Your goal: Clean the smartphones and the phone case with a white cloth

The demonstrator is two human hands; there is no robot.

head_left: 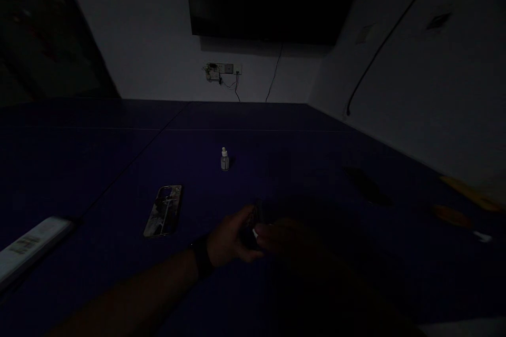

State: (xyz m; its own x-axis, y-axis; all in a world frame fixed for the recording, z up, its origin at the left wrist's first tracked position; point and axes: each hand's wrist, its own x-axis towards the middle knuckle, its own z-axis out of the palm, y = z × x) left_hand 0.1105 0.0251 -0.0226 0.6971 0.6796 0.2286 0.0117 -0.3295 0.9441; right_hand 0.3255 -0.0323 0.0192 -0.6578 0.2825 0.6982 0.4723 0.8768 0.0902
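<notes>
My left hand [229, 237], with a dark band at the wrist, is closed around a dark object [259, 212] whose kind I cannot make out in the dim light. Pressed against that object from the other side is my right hand [282, 234], its fingers bent and mostly in shadow. A small white patch [255, 233] shows between the two hands. Beyond them a small dropper bottle [225, 160] with a white top stands upright on the dark blue surface [253, 142]. To the left lies a patterned phone case [164, 211] with a camera cutout.
A long white box [35, 245] lies at the left edge. On the right are a flat dark object [366, 185], an orange item [453, 216] and a yellow item [470, 193]. A large screen [272, 0] hangs on the far wall above sockets [223, 69] with cables.
</notes>
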